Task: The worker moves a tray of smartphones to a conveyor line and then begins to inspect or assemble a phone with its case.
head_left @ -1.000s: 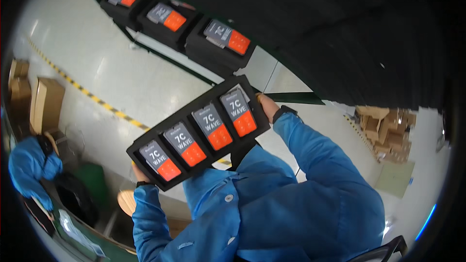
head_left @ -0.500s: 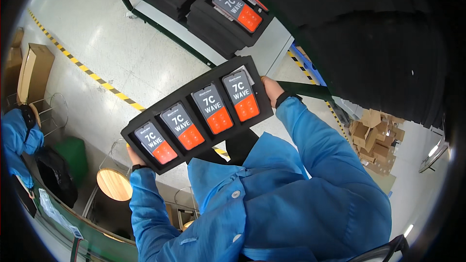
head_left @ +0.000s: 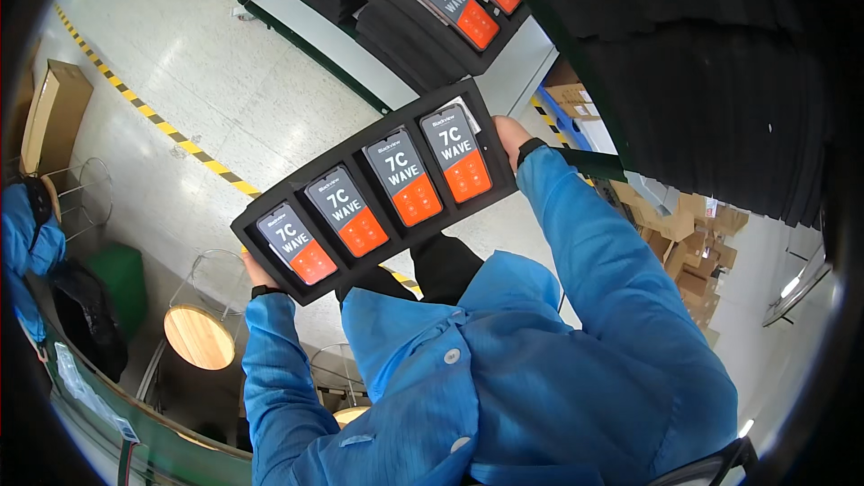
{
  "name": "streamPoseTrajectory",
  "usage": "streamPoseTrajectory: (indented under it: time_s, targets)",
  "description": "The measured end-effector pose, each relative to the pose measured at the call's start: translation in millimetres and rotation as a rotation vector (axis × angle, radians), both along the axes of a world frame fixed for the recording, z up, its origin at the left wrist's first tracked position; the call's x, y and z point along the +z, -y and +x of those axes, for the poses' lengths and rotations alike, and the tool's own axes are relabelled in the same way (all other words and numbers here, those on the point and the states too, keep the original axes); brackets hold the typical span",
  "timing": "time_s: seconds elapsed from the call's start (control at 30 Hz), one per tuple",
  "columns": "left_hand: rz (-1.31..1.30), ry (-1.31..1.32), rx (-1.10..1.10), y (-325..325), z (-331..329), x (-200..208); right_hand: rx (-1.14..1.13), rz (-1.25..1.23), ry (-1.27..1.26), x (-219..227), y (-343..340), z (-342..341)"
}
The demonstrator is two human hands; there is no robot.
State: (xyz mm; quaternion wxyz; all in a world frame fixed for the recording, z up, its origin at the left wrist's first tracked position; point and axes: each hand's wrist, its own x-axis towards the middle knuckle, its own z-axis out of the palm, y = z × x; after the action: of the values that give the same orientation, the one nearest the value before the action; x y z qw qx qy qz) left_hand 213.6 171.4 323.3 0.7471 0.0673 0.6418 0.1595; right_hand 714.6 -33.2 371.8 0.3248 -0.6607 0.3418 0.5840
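A black foam tray [head_left: 376, 195] is held out in front of me, tilted so that its right end lies farther off. Several smartphones [head_left: 402, 175] with grey and orange screen faces sit in a row in its slots. My left hand [head_left: 258, 272] grips the near left end; most of its fingers are hidden by the tray. At the far right end my right hand [head_left: 510, 138] is closed on the edge, its fingers partly out of sight underneath. A pale slip [head_left: 470, 113] shows beside the rightmost phone.
Beyond the tray, a green-framed shelf [head_left: 360, 76] carries stacked black trays [head_left: 409, 49] with phones. Tall black stacks [head_left: 702, 117] rise at right, near cardboard boxes [head_left: 697, 256]. On the left are a wooden stool [head_left: 200, 337], a green bin [head_left: 121, 288] and blue clothing [head_left: 27, 234]. Striped tape [head_left: 189, 146] crosses the floor.
The tray and both hands have shifted slightly up and to the right in the view. The shelf stacks appear higher and farther right. Both hands keep their hold.
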Motion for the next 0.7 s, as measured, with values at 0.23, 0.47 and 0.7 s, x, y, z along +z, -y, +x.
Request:
streamPoseTrajectory:
  time_s: [0.23, 0.47, 0.7]
  targets:
    - [0.077, -0.016, -0.044, 25, -9, -15, 0.2, -0.039, 0.065, -23, 3, 12]
    - [-0.086, -0.021, 0.098, 37, 5, -3, 0.256, -0.035, 0.049, 9, -23, 14]
    - [0.048, -0.112, 0.043, 34, 29, 30, 0.282, -0.07, 0.022, 26, -41, 25]
